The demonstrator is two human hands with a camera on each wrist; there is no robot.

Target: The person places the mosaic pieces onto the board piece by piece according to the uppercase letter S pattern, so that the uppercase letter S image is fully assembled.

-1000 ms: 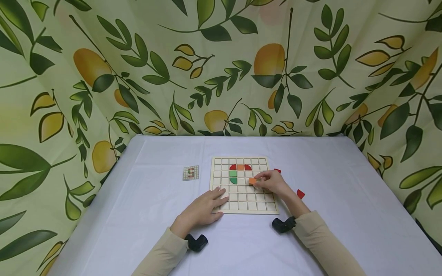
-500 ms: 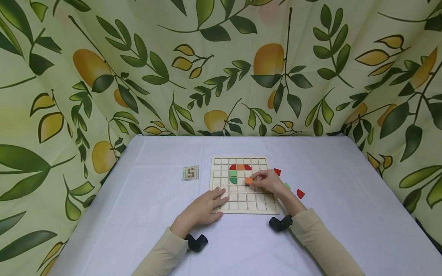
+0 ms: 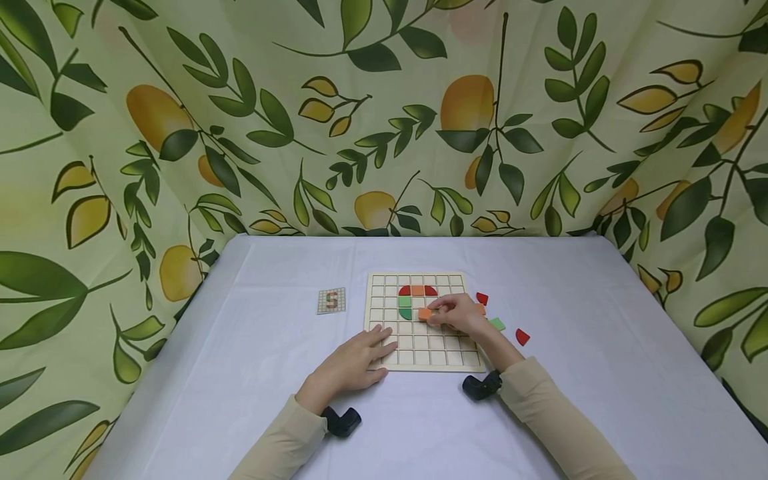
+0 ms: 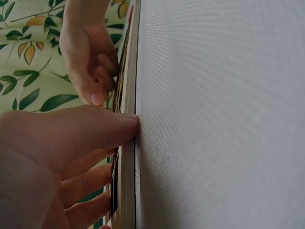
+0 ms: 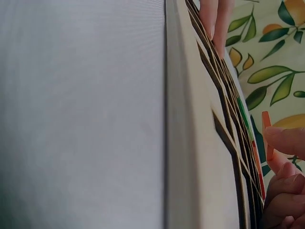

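Note:
My right hand (image 3: 461, 313) pinches an orange square tile (image 3: 425, 314) between thumb and fingertips, over the middle of the wooden grid board (image 3: 432, 367). In the right wrist view the tile (image 5: 267, 133) stands on edge, clear of the board's surface. My left hand (image 3: 354, 360) rests on the board's near left corner; its fingers lie extended over the grid, and the thumb (image 4: 119, 128) touches the front edge. Set in the grid are two red quarter-round tiles (image 3: 431, 291) with an orange square (image 3: 417, 291) between them, a light green square (image 3: 405, 302) and a dark green quarter-round (image 3: 405, 314).
Right of the board lie two loose red pieces (image 3: 523, 337), a light green tile (image 3: 497, 324) and a partly covered orange tile (image 3: 481, 309). A small pattern card (image 3: 331, 301) with an S-like figure lies to the left. A leaf-printed curtain (image 3: 384, 133) hangs behind the white table (image 3: 270, 280).
My right hand has moved left over the board with the orange tile, toward the dark green piece. Loose green and orange tiles at the right have come into sight. The left hand stays put.

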